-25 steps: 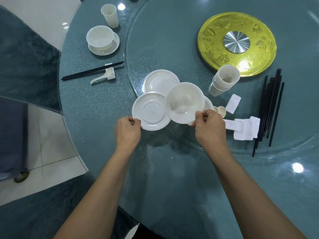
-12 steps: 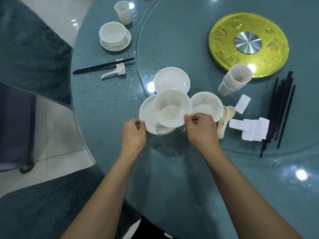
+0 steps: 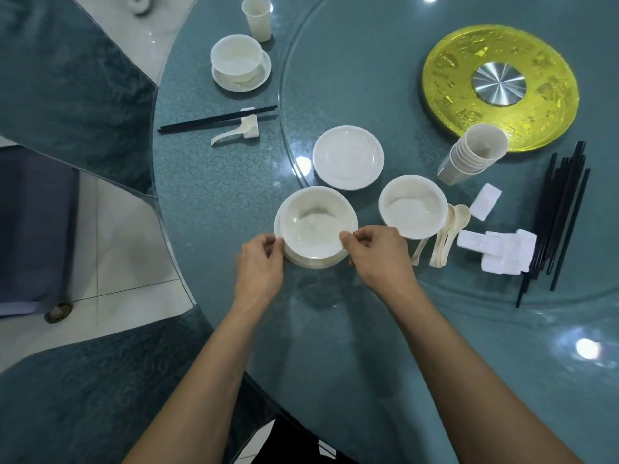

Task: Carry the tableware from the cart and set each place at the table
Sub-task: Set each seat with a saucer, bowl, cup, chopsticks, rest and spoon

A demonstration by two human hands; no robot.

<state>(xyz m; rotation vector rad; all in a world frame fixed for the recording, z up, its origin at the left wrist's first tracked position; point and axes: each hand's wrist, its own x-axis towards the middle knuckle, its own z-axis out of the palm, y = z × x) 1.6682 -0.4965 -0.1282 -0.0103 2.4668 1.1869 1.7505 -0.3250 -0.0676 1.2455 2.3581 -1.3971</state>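
A white bowl sits on a white saucer just above the table's near edge. My left hand pinches the saucer's left rim. My right hand pinches the bowl's right rim. On the glass turntable lie another saucer, a second bowl, stacked cups, spoons, white rests and black chopsticks.
A set place lies at the far left: bowl on saucer, cup, chopsticks and a spoon on its rest. A gold centre disc sits on the turntable. Upholstered chairs stand at the left.
My right hand moved the bowl left over the saucer and set it centred on it. Both hands and the pair have come closer to the table's near edge.
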